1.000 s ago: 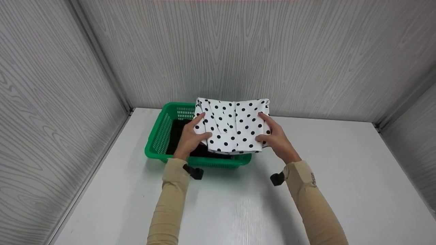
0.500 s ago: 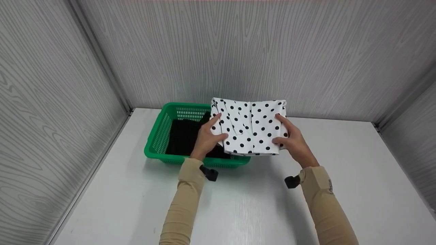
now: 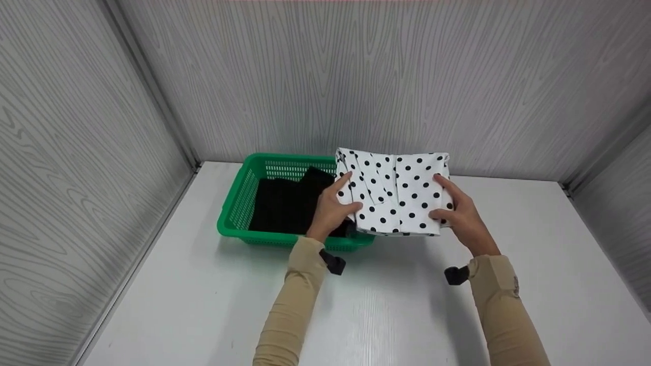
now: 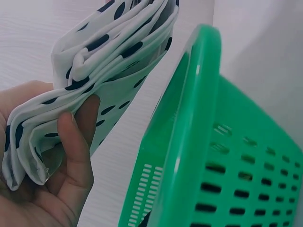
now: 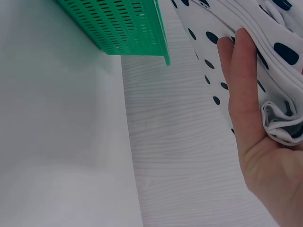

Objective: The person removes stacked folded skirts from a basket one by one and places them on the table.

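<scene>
A folded white garment with black polka dots point(image 3: 391, 193) is held up in the air by both hands, overlapping the basket's right end in the head view. My left hand point(image 3: 332, 208) grips its left edge, thumb and index finger on top; in the left wrist view other fingers point(image 4: 78, 151) curl beneath the cloth layers. My right hand point(image 3: 464, 216) grips the right edge, with fingers point(image 5: 244, 80) supporting the underside in the right wrist view. Behind and left of the left hand is a green plastic basket point(image 3: 231, 203) containing folded black cloth point(image 3: 279, 203).
The basket stands on a white table point(image 3: 168, 284) near the back panel point(image 3: 315, 76). Grey wood-grain panels enclose the table at the left point(image 3: 61, 178) and right. White tabletop extends right of the hands and in front of them.
Both hands have carried the polka-dot garment to the right, from over the basket towards its right end. More of the black cloth inside the basket now shows.
</scene>
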Action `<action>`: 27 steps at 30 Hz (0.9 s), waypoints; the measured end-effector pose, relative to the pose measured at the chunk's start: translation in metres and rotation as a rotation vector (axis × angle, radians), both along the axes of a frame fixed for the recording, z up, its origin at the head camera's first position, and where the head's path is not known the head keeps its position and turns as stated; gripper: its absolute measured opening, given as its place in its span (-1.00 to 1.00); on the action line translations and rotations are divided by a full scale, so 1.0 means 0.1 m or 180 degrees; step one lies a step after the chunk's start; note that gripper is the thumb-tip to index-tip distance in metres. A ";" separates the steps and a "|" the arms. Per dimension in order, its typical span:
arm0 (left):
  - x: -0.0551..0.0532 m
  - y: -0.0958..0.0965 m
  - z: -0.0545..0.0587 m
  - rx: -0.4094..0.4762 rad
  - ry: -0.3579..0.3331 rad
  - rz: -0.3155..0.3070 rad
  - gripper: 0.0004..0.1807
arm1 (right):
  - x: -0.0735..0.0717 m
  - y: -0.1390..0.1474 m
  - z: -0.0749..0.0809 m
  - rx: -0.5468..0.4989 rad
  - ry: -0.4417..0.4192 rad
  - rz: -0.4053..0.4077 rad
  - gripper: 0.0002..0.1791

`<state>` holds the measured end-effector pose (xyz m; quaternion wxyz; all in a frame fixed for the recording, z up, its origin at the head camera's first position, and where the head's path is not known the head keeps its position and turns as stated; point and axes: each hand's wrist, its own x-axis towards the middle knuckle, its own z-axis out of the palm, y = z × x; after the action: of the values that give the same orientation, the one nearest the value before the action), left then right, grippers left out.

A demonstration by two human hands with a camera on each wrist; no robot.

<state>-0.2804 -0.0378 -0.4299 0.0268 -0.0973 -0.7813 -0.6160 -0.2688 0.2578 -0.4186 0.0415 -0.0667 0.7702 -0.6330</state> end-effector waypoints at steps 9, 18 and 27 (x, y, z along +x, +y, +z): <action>0.02 0.27 0.00 -0.0023 -0.0099 -0.0030 -0.13 | 0.06 0.24 0.00 -0.0093 0.0034 -0.0029 0.01; 0.04 0.56 -0.02 -0.0243 -0.0120 -0.0062 -0.08 | 0.10 0.52 -0.05 -0.0200 0.0036 -0.0040 0.03; 0.07 0.83 -0.06 -0.0597 0.0108 -0.0305 -0.07 | 0.17 0.75 -0.15 -0.0126 -0.0030 -0.0068 0.02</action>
<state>-0.2733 0.0450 -0.4355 0.0014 -0.1471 -0.8294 -0.5390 -0.2523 0.3331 -0.4334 0.0371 -0.0563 0.7580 -0.6488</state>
